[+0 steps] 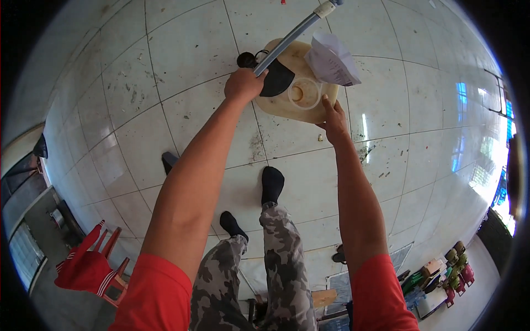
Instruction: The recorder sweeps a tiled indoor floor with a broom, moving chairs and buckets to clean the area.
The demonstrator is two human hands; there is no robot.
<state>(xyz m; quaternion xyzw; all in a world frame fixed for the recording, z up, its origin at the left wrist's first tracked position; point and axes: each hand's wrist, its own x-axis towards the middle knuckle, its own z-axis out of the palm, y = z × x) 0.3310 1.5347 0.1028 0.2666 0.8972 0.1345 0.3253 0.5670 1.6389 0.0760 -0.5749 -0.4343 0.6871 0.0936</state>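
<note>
My left hand [244, 85] is closed around the near end of a grey tube [292, 37], which slants up and right to a pale fitting. Just right of that fist lies a black fan-shaped piece [279, 80] on a beige tray-like board [292, 113] with rounded corners. My right hand [335, 118] pinches the board's near right edge, thumb on top. On the board sit a clear round plastic tub [304, 94] with some brownish residue and a crumpled white printed paper [332, 59]. A small dark round object [246, 59] shows beyond my left fist.
Pale floor tiles [204, 118] carry scattered crumbs and dark smudges. A red chair [113, 281] draped with a red garment [85, 267] stands at the lower left. Assorted boxes and goods [436, 276] are at the lower right. A dark shoe [339, 255] lies behind my right foot.
</note>
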